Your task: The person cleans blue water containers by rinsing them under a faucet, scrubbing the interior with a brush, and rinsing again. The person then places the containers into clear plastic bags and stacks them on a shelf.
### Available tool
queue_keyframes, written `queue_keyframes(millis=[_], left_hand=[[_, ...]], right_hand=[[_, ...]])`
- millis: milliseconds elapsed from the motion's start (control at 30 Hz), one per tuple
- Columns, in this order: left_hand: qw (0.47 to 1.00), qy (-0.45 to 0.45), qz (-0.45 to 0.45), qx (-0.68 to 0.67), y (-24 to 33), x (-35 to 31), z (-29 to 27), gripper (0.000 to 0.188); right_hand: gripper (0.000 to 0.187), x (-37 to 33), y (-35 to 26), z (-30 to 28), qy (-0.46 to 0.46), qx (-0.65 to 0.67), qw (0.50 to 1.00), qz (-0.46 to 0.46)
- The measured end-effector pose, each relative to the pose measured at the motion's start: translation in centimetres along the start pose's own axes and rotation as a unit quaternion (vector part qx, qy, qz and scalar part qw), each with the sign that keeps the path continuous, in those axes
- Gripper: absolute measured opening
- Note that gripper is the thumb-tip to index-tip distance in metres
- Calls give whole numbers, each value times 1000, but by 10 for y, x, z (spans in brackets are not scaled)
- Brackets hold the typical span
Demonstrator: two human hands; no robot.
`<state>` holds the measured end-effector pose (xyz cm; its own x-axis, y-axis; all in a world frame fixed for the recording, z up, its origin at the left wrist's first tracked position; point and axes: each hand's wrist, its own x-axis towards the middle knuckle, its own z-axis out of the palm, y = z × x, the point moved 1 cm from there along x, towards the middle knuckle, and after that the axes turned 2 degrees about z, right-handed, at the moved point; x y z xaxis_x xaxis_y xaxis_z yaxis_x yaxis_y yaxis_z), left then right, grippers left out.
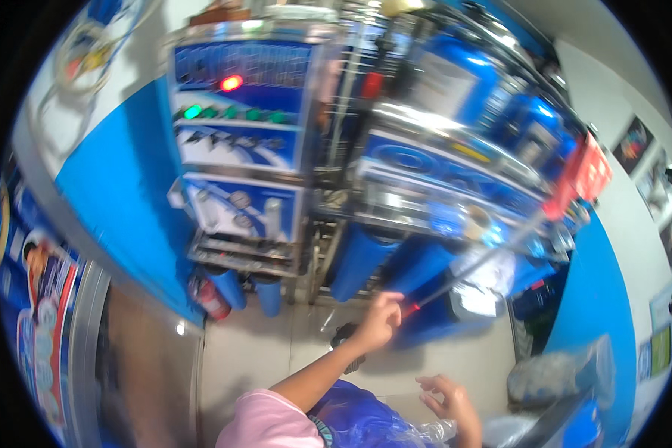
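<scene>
My left hand [381, 319] reaches forward from a pink sleeve, its fingers closed round the near end of a long thin grey stick [463, 270]. The stick slants up to the right and has a red part close to my fist. At its far end is a crumpled pinkish-red head [581, 175], like cloth or plastic, in front of the machine's right side. Lower right, my right hand [449, 399] hangs with fingers apart and holds nothing. Below both hands lies something blue under clear plastic [366, 418]. The picture is blurred by motion.
Ahead stands a metal-framed machine with a control panel [239, 112], lit red and green. Blue jugs [455, 75] stand on its right shelf, with blue cylinders [362, 261] underneath. A fire extinguisher [210, 295] is on the floor at left. A clear plastic-wrapped bundle [556, 373] lies right.
</scene>
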<state>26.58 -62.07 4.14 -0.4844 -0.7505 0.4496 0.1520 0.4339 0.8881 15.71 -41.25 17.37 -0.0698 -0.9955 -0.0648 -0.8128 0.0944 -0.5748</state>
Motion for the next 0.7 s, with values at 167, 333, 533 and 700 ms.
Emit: queue_keyframes(millis=[167,333,533,700], left_hand=[[984,-160,-68,-38,7,19,52,50],[942,-318,-57,-95,20,41,167,37],[828,-545,27,-130,112,27,345,32],[700,-618,279,-224,247,-25,479,36]], right_hand=[[35,-62,37,-27,105,28,985,132],[45,-173,95,-46,308,69,905,286],[54,-325,157,-31,529,60,710,461],[45,-387,194,-6,543,156,663,491]])
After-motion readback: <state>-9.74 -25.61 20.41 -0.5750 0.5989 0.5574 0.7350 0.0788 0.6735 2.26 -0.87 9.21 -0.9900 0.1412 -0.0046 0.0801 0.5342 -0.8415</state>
